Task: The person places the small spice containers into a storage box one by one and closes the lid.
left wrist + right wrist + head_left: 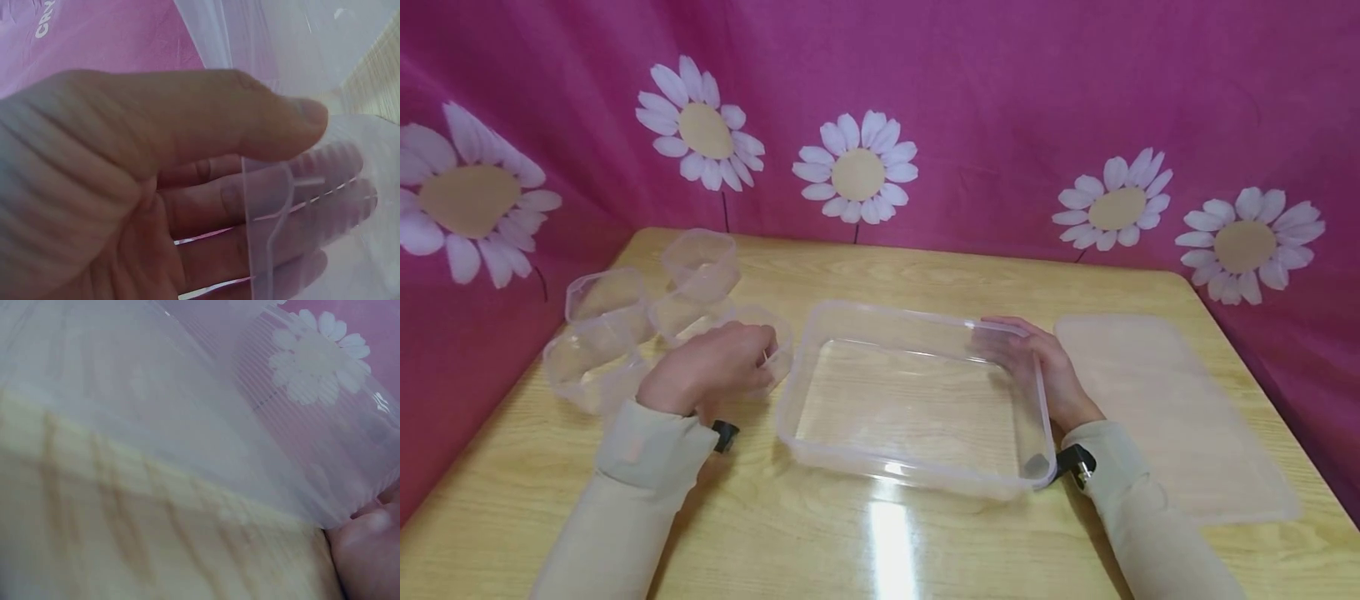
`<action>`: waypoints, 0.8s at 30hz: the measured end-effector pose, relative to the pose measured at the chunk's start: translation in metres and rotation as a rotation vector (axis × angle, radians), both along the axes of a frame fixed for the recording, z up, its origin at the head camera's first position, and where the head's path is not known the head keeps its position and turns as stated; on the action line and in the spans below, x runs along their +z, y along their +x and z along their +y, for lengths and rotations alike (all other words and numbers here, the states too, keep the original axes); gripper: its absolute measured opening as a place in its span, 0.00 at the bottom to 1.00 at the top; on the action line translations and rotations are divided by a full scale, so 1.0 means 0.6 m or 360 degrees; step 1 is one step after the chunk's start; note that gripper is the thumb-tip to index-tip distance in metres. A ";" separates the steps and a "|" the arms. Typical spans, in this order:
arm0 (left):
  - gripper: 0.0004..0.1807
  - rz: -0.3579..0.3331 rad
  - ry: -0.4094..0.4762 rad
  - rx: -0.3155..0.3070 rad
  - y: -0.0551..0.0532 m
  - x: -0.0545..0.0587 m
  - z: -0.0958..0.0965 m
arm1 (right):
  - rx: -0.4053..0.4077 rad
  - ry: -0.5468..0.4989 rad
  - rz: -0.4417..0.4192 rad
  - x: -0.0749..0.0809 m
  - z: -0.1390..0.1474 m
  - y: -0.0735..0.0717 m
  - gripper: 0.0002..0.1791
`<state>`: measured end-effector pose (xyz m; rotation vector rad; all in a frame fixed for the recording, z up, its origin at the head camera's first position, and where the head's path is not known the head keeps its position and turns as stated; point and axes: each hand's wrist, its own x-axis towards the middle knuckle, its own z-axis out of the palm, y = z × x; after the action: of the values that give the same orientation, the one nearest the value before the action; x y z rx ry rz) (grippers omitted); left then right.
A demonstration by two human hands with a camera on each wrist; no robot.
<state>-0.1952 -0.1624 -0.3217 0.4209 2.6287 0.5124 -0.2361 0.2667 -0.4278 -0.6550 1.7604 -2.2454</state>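
Gripping one small clear box by its wall, your left hand is just left of the large clear box, whose far right corner your right hand holds. Four other small boxes stand farther left on the table; a flat lid lies right.

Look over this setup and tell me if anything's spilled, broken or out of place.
Nothing stands out. The large box sits upright, with no spill or break visible. The lid lies flat to its right, and the small boxes are grouped on the left, one gripped by the left hand. Fine cracks might not show.
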 end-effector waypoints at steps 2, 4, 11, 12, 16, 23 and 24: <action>0.08 0.0027 -0.0033 -0.0024 -0.001 0.000 0.000 | -0.0012 0.0012 -0.0005 0.001 -0.001 -0.001 0.28; 0.08 0.0003 -0.0059 -0.0024 -0.001 0.001 -0.001 | -0.0017 0.0015 -0.0010 0.001 -0.001 -0.003 0.28; 0.07 0.0126 -0.0075 -0.0078 -0.002 -0.002 0.001 | 0.0030 -0.0001 0.0046 -0.006 0.002 -0.008 0.28; 0.07 0.0187 -0.0078 -0.0093 -0.002 -0.003 0.002 | 0.0033 0.0007 0.0058 -0.007 0.002 -0.009 0.28; 0.07 0.0367 -0.0085 -0.0116 -0.002 -0.005 0.002 | 0.0048 0.0016 0.0070 -0.009 0.003 -0.010 0.28; 0.05 0.0546 -0.0103 -0.0085 -0.002 0.000 0.005 | 0.0016 0.0053 0.0035 -0.004 0.001 -0.005 0.28; 0.04 0.0563 -0.0102 -0.0074 -0.002 0.001 0.005 | 0.0003 0.0066 0.0027 -0.002 0.000 -0.004 0.28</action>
<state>-0.1962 -0.1593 -0.3212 0.5985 2.9543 0.3639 -0.2385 0.2666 -0.4290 -0.6687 1.8083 -2.2019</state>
